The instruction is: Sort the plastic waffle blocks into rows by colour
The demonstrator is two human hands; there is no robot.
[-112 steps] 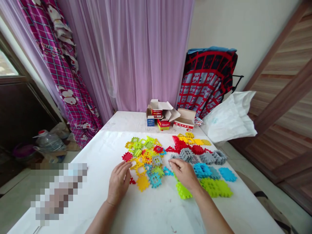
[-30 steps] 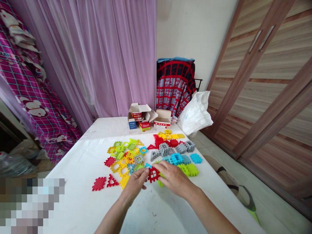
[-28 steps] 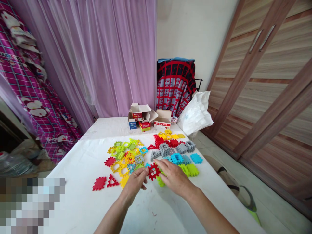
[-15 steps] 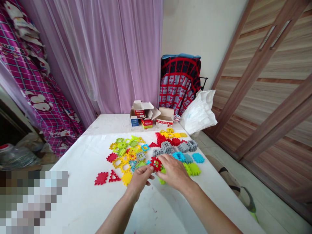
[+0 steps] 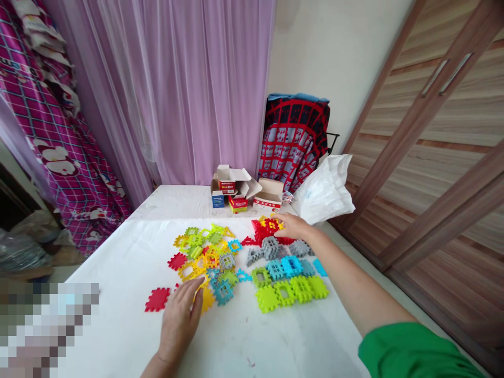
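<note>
My right hand (image 5: pixel 292 227) reaches to the far right of the table and pinches a red toothed window tile (image 5: pixel 271 226) over the red pile. My left hand (image 5: pixel 181 312) hovers at the near left, thumb and fingers apart with nothing between them, partly covering a yellow square tile (image 5: pixel 207 299). Beside it lies a flat red square tile (image 5: pixel 157 299). Beyond is a mixed heap of yellow, green and blue tiles (image 5: pixel 200 247). On the right, tiles lie in rows by colour: lime green tiles (image 5: pixel 268 299) in front, then blue tiles (image 5: pixel 291 266), then grey tiles (image 5: pixel 271 248).
Opened small cardboard boxes (image 5: pixel 268 193) stand at the table's (image 5: pixel 118 315) far edge. A white plastic bag (image 5: pixel 325 191) sits by the far right corner. Behind are a purple curtain (image 5: pixel 197 94) and a cloth-draped chair (image 5: pixel 293 136); a wooden wardrobe (image 5: pixel 433 173) stands to the right.
Both hands were together holding the red window tile over the middle. My right hand has carried it away to the far red pile; my left hand has let go and moved left.
</note>
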